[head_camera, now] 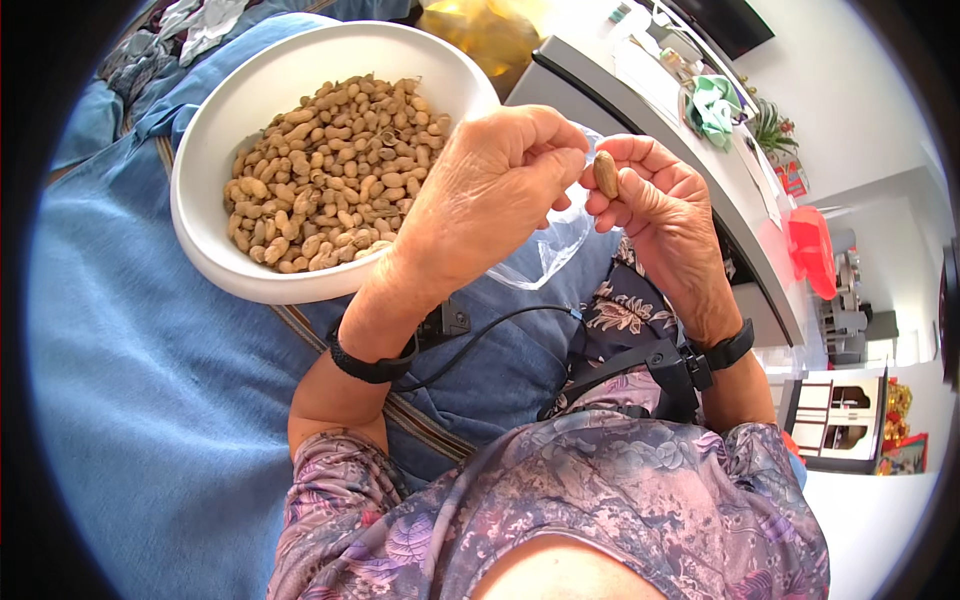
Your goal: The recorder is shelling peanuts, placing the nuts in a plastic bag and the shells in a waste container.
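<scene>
My right hand holds an unshelled peanut between thumb and fingers. Close beside it, to the left, is my left hand, its thumb and fingertips drawn together. Whether anything sits in that pinch is hidden by the fingers. Left of my hands stands a wide white plastic basin with a large heap of unshelled peanuts in it. My left forearm passes in front of its lower right rim. A clear plastic bag lies below and behind my hands.
The basin rests on blue fabric with striped bands. A grey cabinet with a cluttered top stands on the right, bearing a green cloth and a red plastic item. A black cable runs between my wrist straps. A yellow bag lies beyond the basin.
</scene>
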`<state>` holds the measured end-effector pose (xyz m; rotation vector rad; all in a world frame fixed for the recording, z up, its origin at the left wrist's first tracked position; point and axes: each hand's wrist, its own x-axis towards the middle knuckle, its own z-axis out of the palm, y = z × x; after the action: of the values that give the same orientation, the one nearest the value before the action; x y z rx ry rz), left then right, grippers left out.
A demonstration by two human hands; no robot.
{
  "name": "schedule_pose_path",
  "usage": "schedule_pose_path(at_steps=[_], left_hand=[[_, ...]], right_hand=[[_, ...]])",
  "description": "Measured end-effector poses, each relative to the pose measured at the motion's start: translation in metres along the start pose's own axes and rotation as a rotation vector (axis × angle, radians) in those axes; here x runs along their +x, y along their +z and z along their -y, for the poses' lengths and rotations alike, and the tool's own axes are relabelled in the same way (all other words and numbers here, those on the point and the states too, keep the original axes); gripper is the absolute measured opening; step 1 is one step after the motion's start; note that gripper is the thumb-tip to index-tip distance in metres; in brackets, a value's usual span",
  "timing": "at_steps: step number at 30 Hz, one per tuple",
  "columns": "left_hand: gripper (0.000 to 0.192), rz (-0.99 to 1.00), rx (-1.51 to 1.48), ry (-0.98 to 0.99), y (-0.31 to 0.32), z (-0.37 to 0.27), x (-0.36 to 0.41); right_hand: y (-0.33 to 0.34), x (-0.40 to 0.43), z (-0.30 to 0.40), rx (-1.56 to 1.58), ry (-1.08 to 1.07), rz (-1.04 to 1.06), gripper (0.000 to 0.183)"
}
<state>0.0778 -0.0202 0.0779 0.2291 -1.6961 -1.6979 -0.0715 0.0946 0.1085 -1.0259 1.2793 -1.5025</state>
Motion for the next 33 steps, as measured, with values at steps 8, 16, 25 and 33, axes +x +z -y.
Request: schedule_pose_path(at_steps=[8,16,25,33], left_hand=[[0.021,0.097,-0.339,-0.058,0.024,0.024,0.006],[0.023,0.091,-0.336,-0.073,0.032,0.038,0.01],[0.022,0.129,-0.356,-0.061,0.032,0.048,0.012],[0.017,0.083,-0.253,0.031,0.033,0.056,0.015]], right_hand=[[-0.02,-0.01,-0.018,0.125,-0.009,-0.075,0.03],[-0.022,-0.013,-0.021,0.073,-0.005,-0.14,0.03],[-0.018,-0.012,-0.025,-0.011,-0.046,-0.196,0.03],[-0.016,-0.012,-0.024,-0.035,-0.031,-0.194,0.036]])
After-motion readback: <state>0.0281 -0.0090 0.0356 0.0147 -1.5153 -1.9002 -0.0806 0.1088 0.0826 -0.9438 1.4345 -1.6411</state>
